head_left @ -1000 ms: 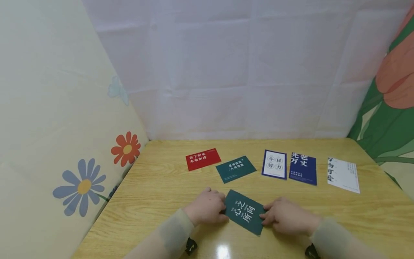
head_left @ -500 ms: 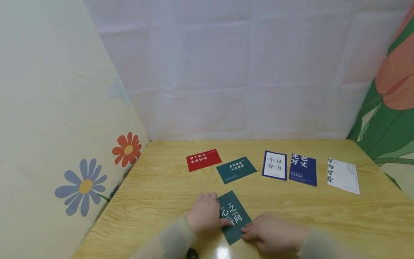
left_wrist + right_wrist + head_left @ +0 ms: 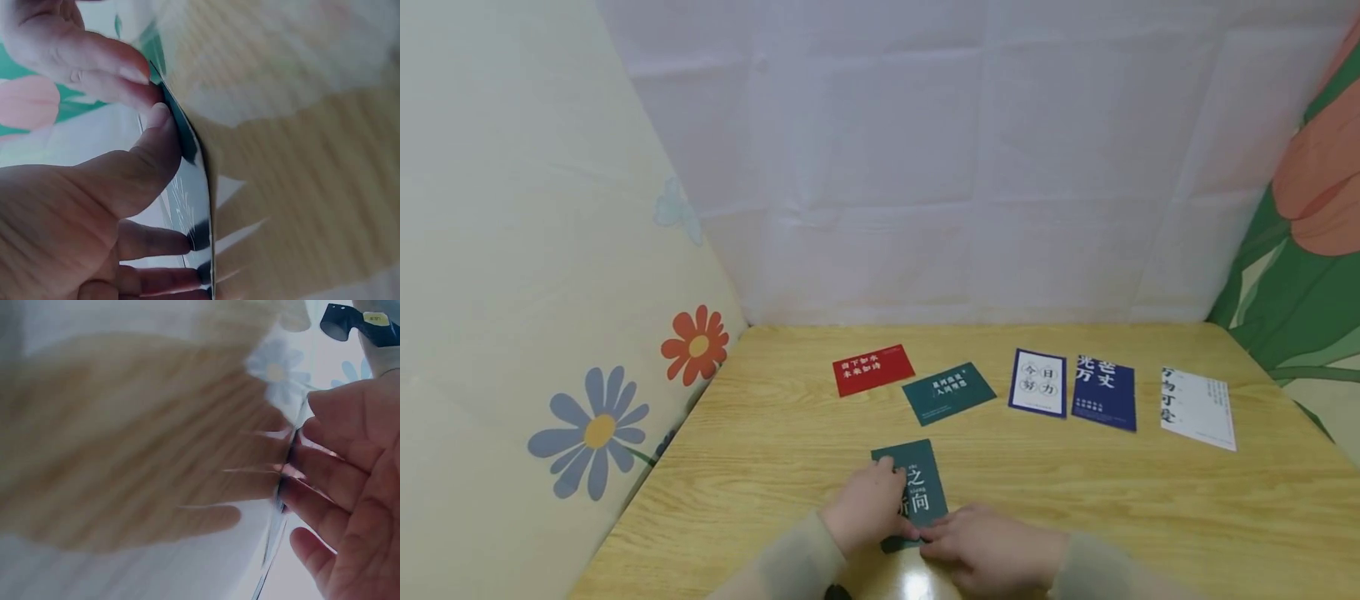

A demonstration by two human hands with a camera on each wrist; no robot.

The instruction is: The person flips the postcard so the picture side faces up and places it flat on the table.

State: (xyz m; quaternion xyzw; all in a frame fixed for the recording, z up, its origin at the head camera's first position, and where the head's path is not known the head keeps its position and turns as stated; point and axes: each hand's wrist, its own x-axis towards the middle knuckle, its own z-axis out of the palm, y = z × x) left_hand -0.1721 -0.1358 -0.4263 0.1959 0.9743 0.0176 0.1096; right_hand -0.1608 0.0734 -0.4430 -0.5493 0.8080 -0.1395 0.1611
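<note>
A dark green card with white characters lies near the front of the table, its long side running almost straight away from me. My left hand rests over the card's left part, fingers touching its face and thumb near the close edge. Part of the lettering is hidden under it. With relaxed fingers, my right hand touches the card's near right corner. In the left wrist view, the fingertips and thumb meet the card at a shallow angle. The right wrist view has my right hand's fingertips against the shiny surface.
Behind lie a red card and another green card. Farther right are a white card with a blue border, a blue card and a white card. A white cloth hangs behind the wooden table.
The near green card has turned clockwise and slid left. My right hand has moved left and closer to me with it; my left hand now reaches farther over the card.
</note>
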